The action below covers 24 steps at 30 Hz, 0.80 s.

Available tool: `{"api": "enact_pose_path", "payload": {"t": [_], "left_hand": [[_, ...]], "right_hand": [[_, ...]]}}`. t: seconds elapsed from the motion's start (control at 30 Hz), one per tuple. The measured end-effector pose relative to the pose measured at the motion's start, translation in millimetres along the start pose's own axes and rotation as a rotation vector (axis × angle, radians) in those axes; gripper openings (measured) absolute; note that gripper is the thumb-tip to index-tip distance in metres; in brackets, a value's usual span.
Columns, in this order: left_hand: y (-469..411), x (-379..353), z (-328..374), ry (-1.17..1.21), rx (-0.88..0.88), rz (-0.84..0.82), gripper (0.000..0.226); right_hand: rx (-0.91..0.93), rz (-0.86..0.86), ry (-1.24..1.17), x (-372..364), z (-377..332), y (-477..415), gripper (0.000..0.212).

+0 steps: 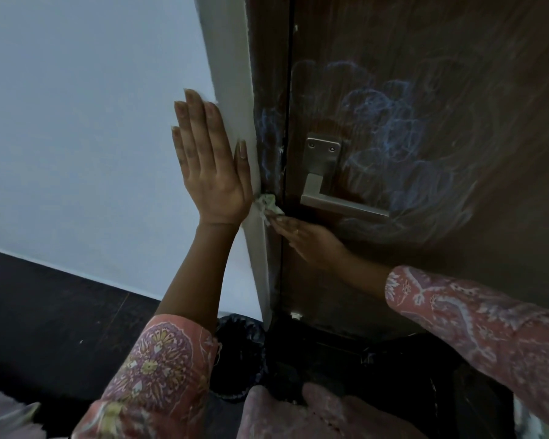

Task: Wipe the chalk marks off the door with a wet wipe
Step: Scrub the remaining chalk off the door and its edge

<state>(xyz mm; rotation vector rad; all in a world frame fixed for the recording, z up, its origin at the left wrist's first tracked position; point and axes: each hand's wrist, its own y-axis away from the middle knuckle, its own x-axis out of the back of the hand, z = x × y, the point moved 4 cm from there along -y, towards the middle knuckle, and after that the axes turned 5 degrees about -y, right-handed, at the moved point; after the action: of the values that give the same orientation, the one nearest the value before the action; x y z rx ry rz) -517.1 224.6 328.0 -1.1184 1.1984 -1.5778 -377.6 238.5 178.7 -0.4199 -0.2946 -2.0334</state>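
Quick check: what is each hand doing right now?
Left hand: open, flat against the wall.
Right hand: closed on the wet wipe, at the door frame.

A single head-worn wide-angle camera looks forward and down, close to a dark wooden door (pixel 425 74), its frame and white wall (pixel 76 122) at left.

No readable text anywhere (chalk marks (pixel 390 137) are mere scribbles).

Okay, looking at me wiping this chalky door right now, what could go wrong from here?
The crumpled wet wipe in your right hand works at the gap beside the door frame, so fingers might get pinched. It could also smear the blue chalk marks, or snag the metal handle.
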Motion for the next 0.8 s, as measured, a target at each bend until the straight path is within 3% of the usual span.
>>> {"api": "enact_pose_path", "payload": {"t": [0.1,0.27,0.53,0.67,0.8], "left_hand": [[2,-1,-1,-0.008,-0.002,0.001,0.076],[1,-2,-1,-0.010,-0.001,0.002,0.077],[2,-2,-2,0.001,0.015,-0.004,0.077],[2,-2,-2,0.002,0.001,0.001,0.076],[2,-2,-1,0.003,-0.008,0.009,0.076]], "right_hand": [[0.034,-0.023,0.045,5,9,-1,0.064],[-0.067,0.070,-0.153,24,26,-1,0.051],[-0.353,0.213,-0.246,52,51,-23,0.051],[-0.298,0.182,-0.252,56,42,-20,0.044],[-0.344,0.291,-0.464,70,64,-33,0.031]]}}
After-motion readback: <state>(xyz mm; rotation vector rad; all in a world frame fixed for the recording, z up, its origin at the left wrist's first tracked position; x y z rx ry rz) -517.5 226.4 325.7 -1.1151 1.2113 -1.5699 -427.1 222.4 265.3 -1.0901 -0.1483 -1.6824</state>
